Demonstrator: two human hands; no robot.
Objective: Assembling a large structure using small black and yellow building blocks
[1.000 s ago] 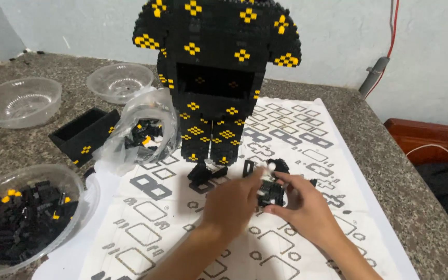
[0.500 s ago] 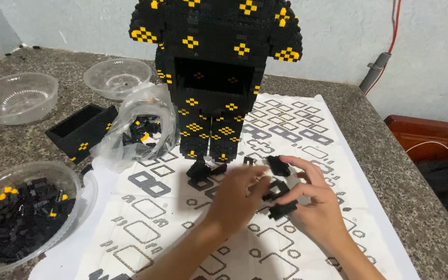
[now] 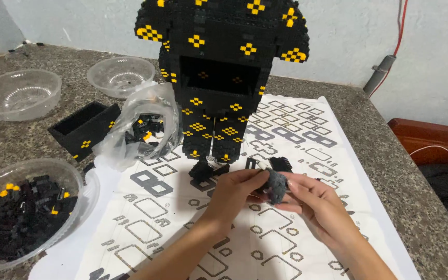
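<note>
Both hands are pinching a small black brick piece (image 3: 276, 185) above the patterned sheet (image 3: 182, 233), left hand (image 3: 234, 193) and right hand (image 3: 315, 202) clamped on it; beyond, the black-and-yellow brick figure (image 3: 221, 72) is standing on the bench (image 3: 390, 171).

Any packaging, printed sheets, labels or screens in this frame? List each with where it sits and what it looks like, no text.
Clear plastic bag: left of the black-and-yellow brick figure, crumpled, open, holding small black and yellow pieces.
Printed sheet: spread on the stone counter under the figure and both hands, white with grey and black outlined block shapes.
No screens or signs in view.
</note>
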